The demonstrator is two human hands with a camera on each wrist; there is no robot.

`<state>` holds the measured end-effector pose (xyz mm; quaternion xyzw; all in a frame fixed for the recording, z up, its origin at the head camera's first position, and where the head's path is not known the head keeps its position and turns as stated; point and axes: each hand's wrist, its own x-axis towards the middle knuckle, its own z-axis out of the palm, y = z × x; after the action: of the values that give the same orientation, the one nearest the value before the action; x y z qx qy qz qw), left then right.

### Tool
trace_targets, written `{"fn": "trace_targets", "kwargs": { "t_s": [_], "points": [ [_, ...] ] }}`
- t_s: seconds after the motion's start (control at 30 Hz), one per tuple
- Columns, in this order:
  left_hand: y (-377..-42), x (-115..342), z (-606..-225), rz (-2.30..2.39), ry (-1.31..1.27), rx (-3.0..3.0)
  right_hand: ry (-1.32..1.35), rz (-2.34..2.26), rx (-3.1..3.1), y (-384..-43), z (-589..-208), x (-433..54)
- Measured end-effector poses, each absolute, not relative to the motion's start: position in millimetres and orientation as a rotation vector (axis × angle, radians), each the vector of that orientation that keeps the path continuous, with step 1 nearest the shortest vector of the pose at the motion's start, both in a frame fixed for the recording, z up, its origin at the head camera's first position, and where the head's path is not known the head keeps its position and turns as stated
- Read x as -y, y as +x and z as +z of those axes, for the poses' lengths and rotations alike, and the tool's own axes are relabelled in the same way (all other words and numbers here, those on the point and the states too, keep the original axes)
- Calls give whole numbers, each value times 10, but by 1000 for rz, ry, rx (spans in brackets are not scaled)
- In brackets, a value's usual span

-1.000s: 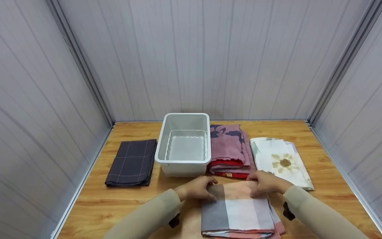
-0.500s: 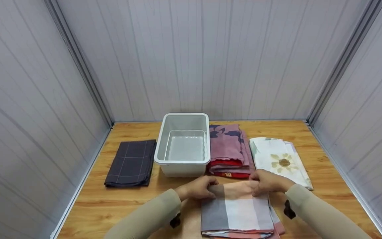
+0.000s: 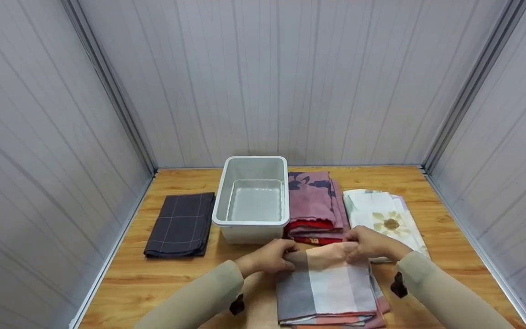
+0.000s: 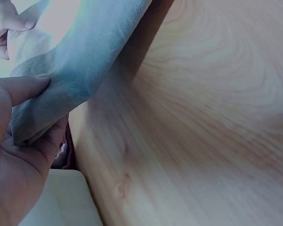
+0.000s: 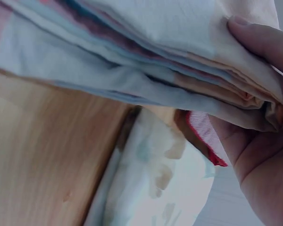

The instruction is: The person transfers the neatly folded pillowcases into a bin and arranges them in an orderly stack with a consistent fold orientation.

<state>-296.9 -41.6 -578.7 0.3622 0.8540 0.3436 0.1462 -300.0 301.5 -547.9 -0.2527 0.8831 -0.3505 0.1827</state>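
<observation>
A folded checked cloth (image 3: 331, 288) in grey, white and peach lies at the front of the table, its far edge lifted. At its far left corner, my left hand (image 3: 272, 257) pinches the fabric, thumb on top and fingers beneath, as the left wrist view shows. My right hand (image 3: 372, 244) holds the far right corner the same way. In the right wrist view, several stacked layers of the checked cloth (image 5: 146, 70) run into that grip. Its near edge shows loose layers, with a salmon part sticking out at the right.
A pale grey plastic bin (image 3: 254, 233) stands behind the left hand. Against its right side lies a folded mauve cloth (image 3: 313, 201) with red edges. Farther right is a white floral cloth (image 3: 381, 214). A dark checked cloth (image 3: 181, 224) lies left of the bin. Panel walls surround the table.
Both hands have risen slightly and moved a little away from the front, lifting the checked cloth's far edge. The bin and the other cloths have stayed put.
</observation>
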Motion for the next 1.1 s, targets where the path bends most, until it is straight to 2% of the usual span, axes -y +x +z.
{"fn": "trace_targets", "kwargs": {
  "t_s": [0.3,0.67,1.1],
  "points": [
    [-2936,436,-5607,940,1104,-2498,-769,-1064,-2531,-3014,-5303,-3013],
    [-2943,458,-5490,944,1038,-2494,-781,-1096,-2630,-3023,-5052,-2958],
    [-2937,279,-5364,1189,1067,-2453,-861,-1174,-2701,-3039,-4886,-2780]
  ]
}}
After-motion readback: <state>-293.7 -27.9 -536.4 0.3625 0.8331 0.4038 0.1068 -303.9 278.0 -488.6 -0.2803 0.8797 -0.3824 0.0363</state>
